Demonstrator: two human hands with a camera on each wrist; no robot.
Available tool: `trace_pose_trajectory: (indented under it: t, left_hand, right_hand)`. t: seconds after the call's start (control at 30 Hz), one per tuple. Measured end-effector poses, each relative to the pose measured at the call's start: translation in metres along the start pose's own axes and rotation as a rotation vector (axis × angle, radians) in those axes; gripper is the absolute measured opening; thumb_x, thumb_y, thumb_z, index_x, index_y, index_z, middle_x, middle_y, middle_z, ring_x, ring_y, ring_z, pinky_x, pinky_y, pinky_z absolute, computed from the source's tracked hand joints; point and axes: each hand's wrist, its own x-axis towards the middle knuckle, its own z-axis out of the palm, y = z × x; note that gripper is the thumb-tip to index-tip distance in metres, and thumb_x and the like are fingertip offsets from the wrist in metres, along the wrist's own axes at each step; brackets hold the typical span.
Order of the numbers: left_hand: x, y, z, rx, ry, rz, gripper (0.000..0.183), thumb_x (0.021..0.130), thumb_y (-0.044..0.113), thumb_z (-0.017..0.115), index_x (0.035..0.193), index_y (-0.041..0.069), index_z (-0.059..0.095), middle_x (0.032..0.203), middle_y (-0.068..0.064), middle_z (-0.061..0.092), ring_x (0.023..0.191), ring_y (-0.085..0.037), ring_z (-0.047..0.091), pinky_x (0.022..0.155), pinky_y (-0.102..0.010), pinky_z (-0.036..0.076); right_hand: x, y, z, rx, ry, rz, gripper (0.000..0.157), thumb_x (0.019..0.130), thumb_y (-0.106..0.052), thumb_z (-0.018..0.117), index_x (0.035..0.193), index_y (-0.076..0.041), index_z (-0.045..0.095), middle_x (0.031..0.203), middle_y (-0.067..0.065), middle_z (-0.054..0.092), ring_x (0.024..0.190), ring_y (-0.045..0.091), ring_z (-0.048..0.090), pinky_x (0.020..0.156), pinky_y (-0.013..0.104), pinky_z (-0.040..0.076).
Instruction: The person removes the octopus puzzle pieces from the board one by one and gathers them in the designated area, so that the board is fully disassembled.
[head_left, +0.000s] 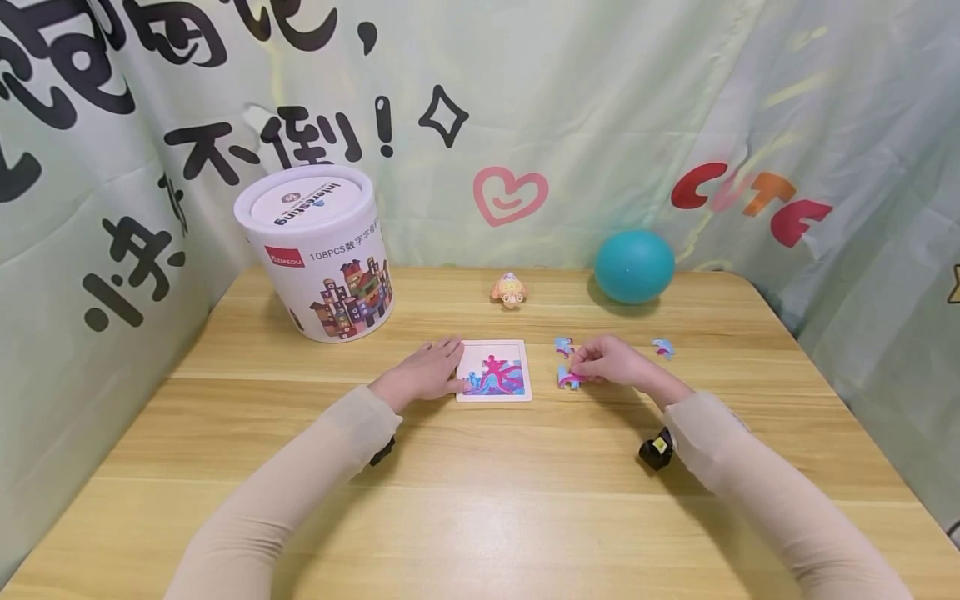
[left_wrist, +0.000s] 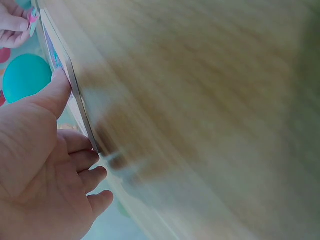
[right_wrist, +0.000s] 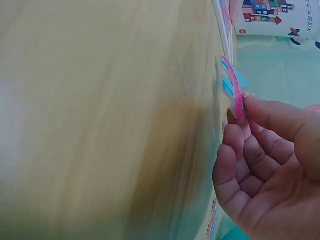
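Note:
A white-framed jigsaw puzzle tray [head_left: 474, 357] lies flat, its lower and right parts filled with pink, blue and purple pieces. My left hand [head_left: 423, 371] rests along the tray's left side, thumb on the edge and fingers extended towards the far corner. To the right of the tray, my right hand [head_left: 611, 360] pinches a pink and blue puzzle piece [right_wrist: 235, 92] between thumb and index finger; the right wrist view shows it tilted up on edge. Another puzzle piece [head_left: 563, 345] lies just beyond those fingertips, and a further blue-and-pink piece [head_left: 663, 347] is right of the hand.
A large white lidded bucket [head_left: 330, 267] with printed blocks stands at the back left. A small pink figurine [head_left: 509, 290] sits at the back middle, and a teal balloon [head_left: 634, 267] at the back right. A printed cloth [head_left: 585, 125] hangs behind the wooden table [head_left: 480, 500].

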Motion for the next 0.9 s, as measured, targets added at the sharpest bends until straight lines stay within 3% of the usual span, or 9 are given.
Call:
trace_pose_trajectory:
  t: [0.23, 0.4, 0.9]
  left_hand:
    - [-0.002, 0.002, -0.002, -0.006, 0.001, 0.006, 0.076, 0.094, 0.046, 0.044, 0.144, -0.004, 0.017, 0.151, -0.018, 0.010, 0.137, -0.031, 0.009, 0.110, -0.043, 0.010]
    - [-0.001, 0.002, -0.003, -0.003, 0.003, 0.006, 0.076, 0.094, 0.047, 0.044, 0.144, -0.005, 0.017, 0.150, -0.018, 0.010, 0.137, -0.031, 0.010, 0.110, -0.044, 0.010]
    - [0.000, 0.001, -0.002, 0.013, -0.008, 0.000, 0.076, 0.094, 0.047, 0.043, 0.144, -0.004, 0.017, 0.151, -0.018, 0.010, 0.137, -0.031, 0.009, 0.110, -0.043, 0.010]
  right_hand:
    - [0.004, 0.016, -0.001, -0.082, -0.003, 0.019, 0.011, 0.087, -0.007, 0.063, 0.084, 0.003, 0.067, 0.066, 0.001, 0.058, 0.058, 0.013, 0.047, 0.052, 0.024, 0.042]
    - [0.004, 0.014, -0.002, -0.122, 0.000, 0.029, 0.011, 0.087, -0.007, 0.063, 0.083, 0.002, 0.068, 0.068, 0.002, 0.059, 0.058, 0.014, 0.048, 0.052, 0.025, 0.042]
    - [0.008, 0.004, -0.001, -0.097, 0.007, 0.039, 0.013, 0.088, -0.010, 0.062, 0.089, 0.002, 0.066, 0.068, 0.004, 0.057, 0.059, 0.014, 0.046, 0.052, 0.025, 0.040]
